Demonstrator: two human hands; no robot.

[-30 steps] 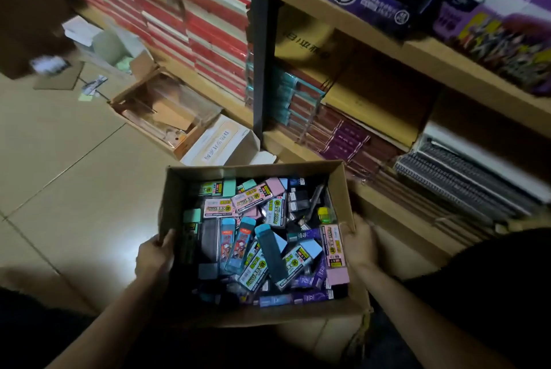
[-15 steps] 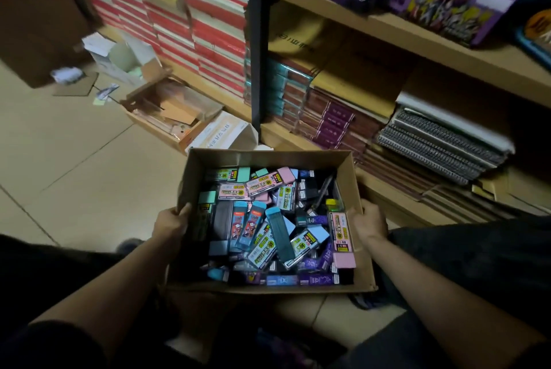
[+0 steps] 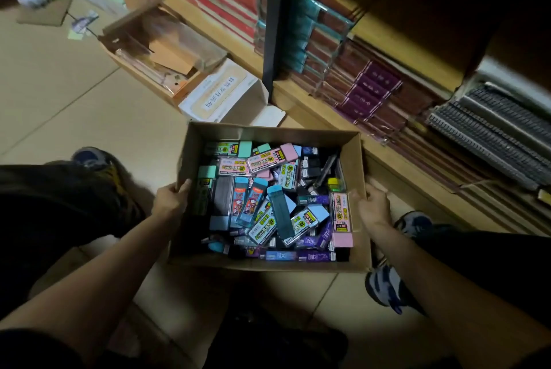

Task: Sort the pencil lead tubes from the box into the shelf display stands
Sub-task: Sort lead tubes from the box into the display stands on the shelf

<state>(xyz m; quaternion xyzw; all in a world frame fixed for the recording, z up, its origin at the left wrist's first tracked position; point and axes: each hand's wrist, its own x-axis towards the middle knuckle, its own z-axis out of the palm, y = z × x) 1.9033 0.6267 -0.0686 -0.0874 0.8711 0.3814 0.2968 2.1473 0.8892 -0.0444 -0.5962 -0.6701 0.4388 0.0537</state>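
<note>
— Tiled floor (image 3: pixel 89 106), shelf (image 3: pixel 313 103) just behind the box (image 3: pixel 268 130) — anything sorted?
— Nothing, I judge. The tubes (image 3: pixel 274 198) lie heaped inside it; left hand (image 3: pixel 171 200) and right hand (image 3: pixel 374 207) grip its 2 side walls. No stands visible.

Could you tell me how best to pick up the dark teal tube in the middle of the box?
I'd pinch the teal tube across its long edges from above: it lies flat, topmost in the box, long sides exposed.

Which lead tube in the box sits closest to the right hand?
The pink-capped tube lying along the right wall of the box, beside the right hand; other pink ones lie near the far wall.
</note>
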